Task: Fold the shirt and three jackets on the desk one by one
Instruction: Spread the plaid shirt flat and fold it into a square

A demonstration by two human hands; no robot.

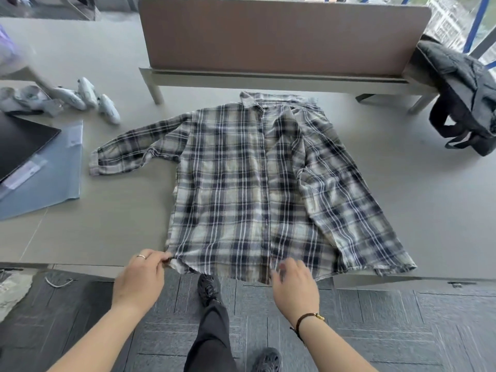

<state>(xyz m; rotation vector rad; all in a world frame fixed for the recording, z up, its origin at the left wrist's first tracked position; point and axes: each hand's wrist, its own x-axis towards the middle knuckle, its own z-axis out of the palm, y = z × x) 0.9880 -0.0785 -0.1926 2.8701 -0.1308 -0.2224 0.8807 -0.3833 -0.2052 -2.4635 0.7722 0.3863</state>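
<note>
plaid shirt (pixel 241 183) flat, worktop (pixel 120 232) centre, hem over near edge | left hand (pixel 139 277) grip pinching hem corner; right hand (pixel 294 285) released — hovering at hem | risk: one-sided tug skews hem, drags shirt off

Your left hand (pixel 139 277): forearm reaching forward, fingertips pinched together | your right hand (pixel 294 287): forearm reaching forward, fingers loosely curled, blurred

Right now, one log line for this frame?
step: fold plaid shirt | left hand: pinches hem corner | right hand: at hem, grip unclear | right sleeve folded in, left out
</note>
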